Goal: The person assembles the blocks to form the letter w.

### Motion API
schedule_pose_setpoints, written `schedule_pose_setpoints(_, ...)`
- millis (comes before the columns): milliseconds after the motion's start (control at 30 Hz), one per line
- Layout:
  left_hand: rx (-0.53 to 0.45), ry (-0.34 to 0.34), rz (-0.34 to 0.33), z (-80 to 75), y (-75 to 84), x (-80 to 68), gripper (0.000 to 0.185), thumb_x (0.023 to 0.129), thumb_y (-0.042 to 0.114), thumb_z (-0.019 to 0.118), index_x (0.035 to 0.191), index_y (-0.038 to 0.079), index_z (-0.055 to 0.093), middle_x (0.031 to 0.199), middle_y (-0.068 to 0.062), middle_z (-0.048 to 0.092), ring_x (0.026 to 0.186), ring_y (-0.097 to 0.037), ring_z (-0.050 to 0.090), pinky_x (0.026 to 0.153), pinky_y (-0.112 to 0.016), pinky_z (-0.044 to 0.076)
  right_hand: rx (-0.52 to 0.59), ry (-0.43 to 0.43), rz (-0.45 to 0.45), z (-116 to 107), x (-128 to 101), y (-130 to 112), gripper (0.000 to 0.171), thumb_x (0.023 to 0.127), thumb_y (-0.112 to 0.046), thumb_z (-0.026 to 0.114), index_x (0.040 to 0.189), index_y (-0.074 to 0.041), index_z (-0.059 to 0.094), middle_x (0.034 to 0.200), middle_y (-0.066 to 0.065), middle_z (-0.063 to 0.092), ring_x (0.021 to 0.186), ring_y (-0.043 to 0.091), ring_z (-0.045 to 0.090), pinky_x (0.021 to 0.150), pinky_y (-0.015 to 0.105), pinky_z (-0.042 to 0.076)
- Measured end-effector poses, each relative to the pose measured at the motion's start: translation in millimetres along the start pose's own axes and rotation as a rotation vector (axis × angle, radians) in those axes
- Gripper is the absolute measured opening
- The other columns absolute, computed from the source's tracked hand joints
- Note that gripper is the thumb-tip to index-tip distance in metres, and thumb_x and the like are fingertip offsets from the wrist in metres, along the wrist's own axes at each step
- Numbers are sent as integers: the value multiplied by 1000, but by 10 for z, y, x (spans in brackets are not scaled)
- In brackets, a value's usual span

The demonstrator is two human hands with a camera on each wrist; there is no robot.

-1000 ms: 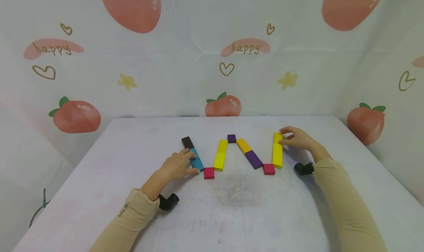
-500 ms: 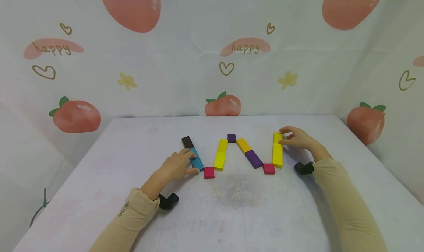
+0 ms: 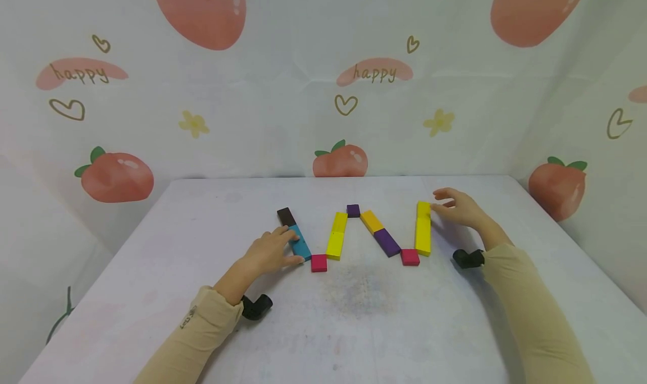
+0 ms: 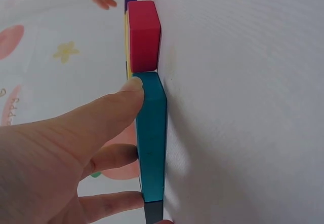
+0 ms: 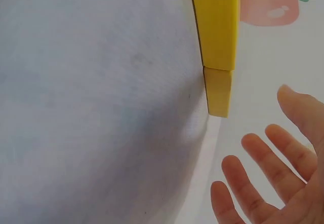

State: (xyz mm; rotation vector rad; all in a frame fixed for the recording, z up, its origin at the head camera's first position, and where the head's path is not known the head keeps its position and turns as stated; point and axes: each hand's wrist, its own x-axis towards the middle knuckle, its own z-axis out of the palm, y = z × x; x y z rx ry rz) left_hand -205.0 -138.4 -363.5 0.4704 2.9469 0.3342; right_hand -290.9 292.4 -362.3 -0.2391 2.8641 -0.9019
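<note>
Here our left hand (image 3: 270, 251) presses the teal block (image 3: 300, 243) with straight fingers; our right hand (image 3: 459, 207), fingers spread, hovers just right of the yellow block (image 3: 423, 209).

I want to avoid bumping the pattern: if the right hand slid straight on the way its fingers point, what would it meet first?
Probably the small yellow block at the far end of the right-hand yellow bar: the right hand is open just beside it, fingers apart from it. Depth is unclear.
</note>
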Motion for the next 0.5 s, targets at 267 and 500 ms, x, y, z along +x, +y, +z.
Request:
schedule_pose_setpoints(267,-29,-5,9,8,-14,7,49,83,40,67,123,14,55,142,-19,41,114,-42,51,92,-57,45,14,42,9,2,-77,40,56,96,-35,49,136,1,36,134,28,44,119,45,44,99,56,41)
schedule_pose_setpoints(500,-46,-12,15,16,-43,15,49,83,40,68,123,14,55,141,-18,42,114,-41,51,93,-57,44,8,57,3,11,-115,60,55,96,-35,48,135,2,37,132,29,46,118,46,46,98,56,42)
